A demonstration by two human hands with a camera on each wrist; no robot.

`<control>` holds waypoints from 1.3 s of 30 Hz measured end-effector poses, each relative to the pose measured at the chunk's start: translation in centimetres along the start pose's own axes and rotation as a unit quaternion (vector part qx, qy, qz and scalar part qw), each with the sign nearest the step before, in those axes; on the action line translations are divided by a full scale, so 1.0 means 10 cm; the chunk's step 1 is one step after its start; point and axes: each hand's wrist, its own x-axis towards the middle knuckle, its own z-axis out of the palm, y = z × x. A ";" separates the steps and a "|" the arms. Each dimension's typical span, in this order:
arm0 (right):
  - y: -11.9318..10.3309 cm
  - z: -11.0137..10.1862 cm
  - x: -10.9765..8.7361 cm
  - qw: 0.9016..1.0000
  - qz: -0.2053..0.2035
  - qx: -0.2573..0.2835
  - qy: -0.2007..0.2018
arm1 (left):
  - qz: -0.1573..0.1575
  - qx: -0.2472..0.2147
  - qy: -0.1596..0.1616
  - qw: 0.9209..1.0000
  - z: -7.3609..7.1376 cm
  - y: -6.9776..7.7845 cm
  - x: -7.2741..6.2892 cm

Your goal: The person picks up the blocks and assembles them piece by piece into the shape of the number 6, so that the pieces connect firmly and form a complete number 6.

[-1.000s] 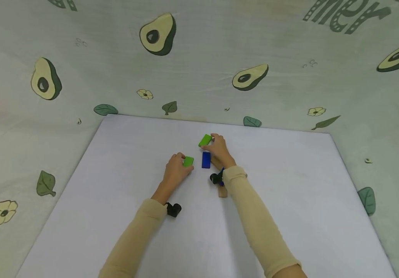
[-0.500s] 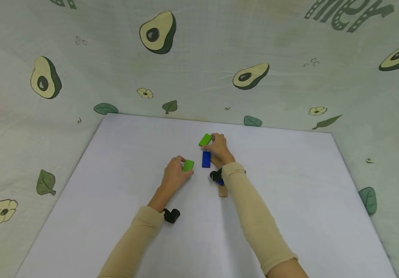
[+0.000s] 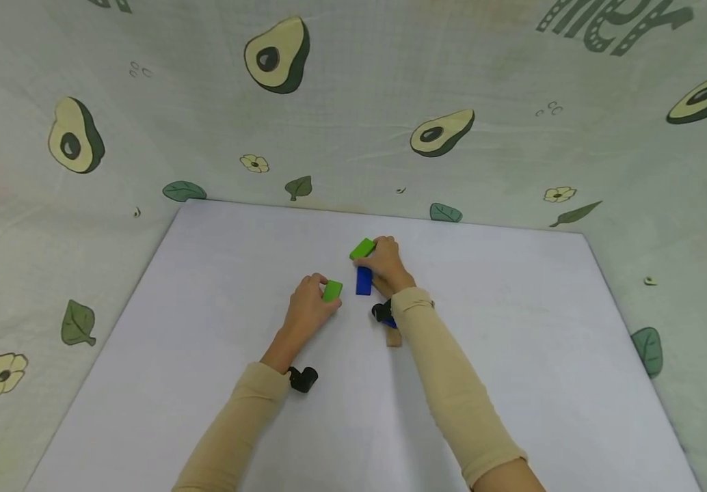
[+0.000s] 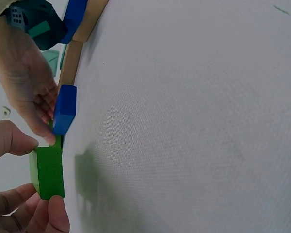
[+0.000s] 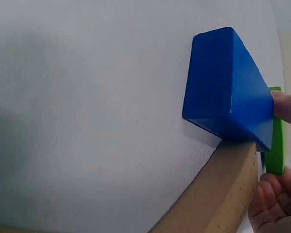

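Pinching at both sides, near the frame's centre.
Left hand [image 3: 306, 305] pinches the lower-left green block [image 3: 331, 291]; right hand [image 3: 389, 264] grips the upper green block [image 3: 362, 249] by its ends, long axis slanting toward upper right, just above the blue block [image 3: 363, 281].

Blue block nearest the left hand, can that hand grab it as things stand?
Probably not: the left hand pinches a green block. Otherwise the way looks free; the head view shows nothing between that block and the blue block.
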 end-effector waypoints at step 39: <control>-0.13 0.15 -0.46 0.998 -0.003 -0.064 -0.014 | -0.017 0.022 -0.017 0.999 0.10 -0.08 0.02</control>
